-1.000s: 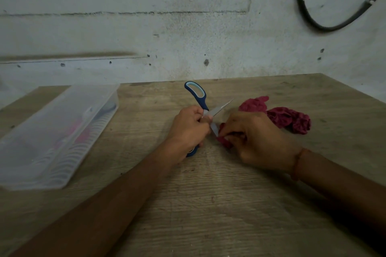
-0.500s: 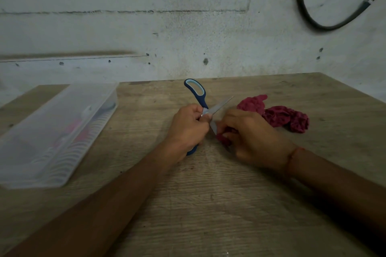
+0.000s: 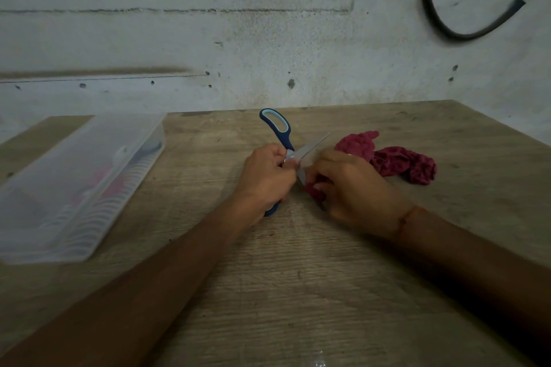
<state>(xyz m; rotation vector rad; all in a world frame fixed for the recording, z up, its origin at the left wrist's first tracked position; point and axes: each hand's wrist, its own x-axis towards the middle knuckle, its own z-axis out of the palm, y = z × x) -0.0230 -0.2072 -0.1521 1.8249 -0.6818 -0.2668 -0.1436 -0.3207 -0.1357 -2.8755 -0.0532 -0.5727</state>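
Dark blue scissors point(image 3: 281, 140) with pale blue handle lining, crimson cloth point(image 3: 396, 159), clear ribbed plastic box point(image 3: 74, 188), brown wood-grain table point(image 3: 298, 292)

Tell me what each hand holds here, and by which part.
The left hand grips the scissors at the lower handle; the right hand pinches the red cloth at its near end.

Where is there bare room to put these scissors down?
The table is bare between the plastic box and the left hand, and right of the red cloth. Crowded mid-table, where right hand, scissors and cloth meet.
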